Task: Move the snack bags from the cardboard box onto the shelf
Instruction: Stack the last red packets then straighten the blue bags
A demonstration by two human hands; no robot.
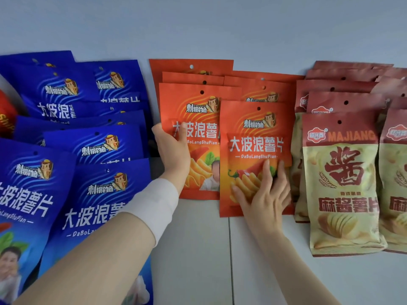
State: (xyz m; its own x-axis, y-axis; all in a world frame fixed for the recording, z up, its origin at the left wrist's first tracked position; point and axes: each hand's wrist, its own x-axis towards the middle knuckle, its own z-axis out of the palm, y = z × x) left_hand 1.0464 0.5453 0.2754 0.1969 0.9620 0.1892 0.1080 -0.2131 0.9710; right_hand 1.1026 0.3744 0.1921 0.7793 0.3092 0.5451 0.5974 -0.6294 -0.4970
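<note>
Three colour groups of snack bags are lying in overlapping rows on the pale shelf (198, 249): blue bags (72, 102) on the left, orange bags (198, 69) in the middle and brown-and-cream bags (343, 183) on the right. Both hands are working on the orange group. The left hand (174, 150) is reaching in from the lower left, with a white band (154, 208) wrapped around its wrist, and it is gripping the left edge of the front left orange bag (198, 133), thumb over the printed face and the other fingers hidden behind the packet. The right hand (264, 190) is lying flat and open, fingers spread, pressing on the lower part of the front right orange bag (255, 137), which is overlapping the right side of the bag held by the left hand. That front right orange bag is sitting just beside the nearest brown-and-cream bag, their edges touching or nearly so. More orange bags are showing their top edges and hang holes behind these two. A red packet (6, 119) is peeking in at the far left edge, partly covered by the blue bags. A thin seam (229, 260) is running down the shelf surface between the two forearms.
</note>
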